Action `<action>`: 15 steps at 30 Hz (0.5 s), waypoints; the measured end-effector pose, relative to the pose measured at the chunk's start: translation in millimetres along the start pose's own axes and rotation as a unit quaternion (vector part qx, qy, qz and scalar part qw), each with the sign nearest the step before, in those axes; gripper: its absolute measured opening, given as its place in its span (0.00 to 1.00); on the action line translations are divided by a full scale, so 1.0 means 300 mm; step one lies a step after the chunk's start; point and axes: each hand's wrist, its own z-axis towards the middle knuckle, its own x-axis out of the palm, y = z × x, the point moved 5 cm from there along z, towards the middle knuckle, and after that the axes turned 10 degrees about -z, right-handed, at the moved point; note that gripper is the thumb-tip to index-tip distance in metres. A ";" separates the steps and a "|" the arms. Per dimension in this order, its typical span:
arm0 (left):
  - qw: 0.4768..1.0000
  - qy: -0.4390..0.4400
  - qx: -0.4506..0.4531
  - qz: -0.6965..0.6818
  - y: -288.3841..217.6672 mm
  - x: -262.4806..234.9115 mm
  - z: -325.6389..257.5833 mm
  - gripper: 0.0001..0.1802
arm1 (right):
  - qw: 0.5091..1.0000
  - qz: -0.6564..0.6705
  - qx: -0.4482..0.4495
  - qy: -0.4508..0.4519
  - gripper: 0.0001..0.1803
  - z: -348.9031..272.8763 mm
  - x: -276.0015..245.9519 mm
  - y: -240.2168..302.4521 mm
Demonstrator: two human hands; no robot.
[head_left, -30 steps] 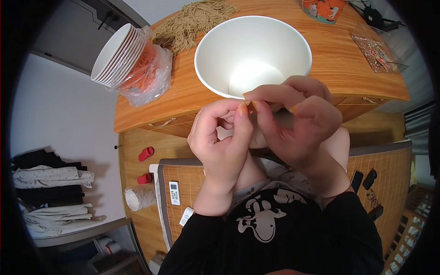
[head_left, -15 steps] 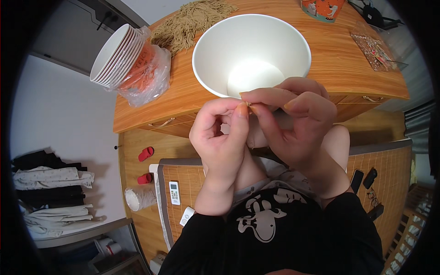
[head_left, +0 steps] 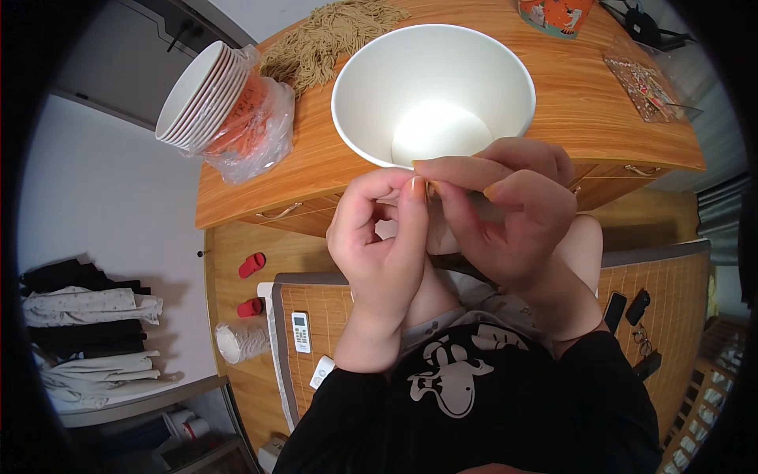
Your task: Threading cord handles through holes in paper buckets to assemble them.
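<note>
White, deep and round, a tub (head_left: 434,87) stands on the orange-brown wood-grain table (head_left: 600,95). Just at its near side, the left hand (head_left: 383,229) and right hand (head_left: 513,221) meet, fingertips narrowly pinched about a tiny tan scrap (head_left: 429,189), mostly hidden; which hand grips it, I cannot tell.

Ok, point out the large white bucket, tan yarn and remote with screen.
Large white bucket (head_left: 433,83), head view: inner wall.
Tan yarn (head_left: 332,36), head view: middle strands.
Remote with screen (head_left: 301,337), head view: keypad.

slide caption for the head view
Left hand and right hand meet at the fingers by a large white bucket, tan yarn heaped nearby.
</note>
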 end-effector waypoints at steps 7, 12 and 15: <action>0.999 0.034 0.011 0.017 -0.008 0.009 -0.001 0.05 | 0.991 0.115 0.060 -0.034 0.26 -0.023 0.030 -0.040; 0.999 0.050 0.008 0.007 -0.010 0.009 -0.004 0.06 | 0.996 0.085 0.028 0.010 0.26 -0.002 0.008 -0.025; 0.999 0.041 0.005 0.022 -0.001 0.003 -0.004 0.06 | 0.997 0.059 0.020 0.044 0.26 0.009 -0.002 -0.013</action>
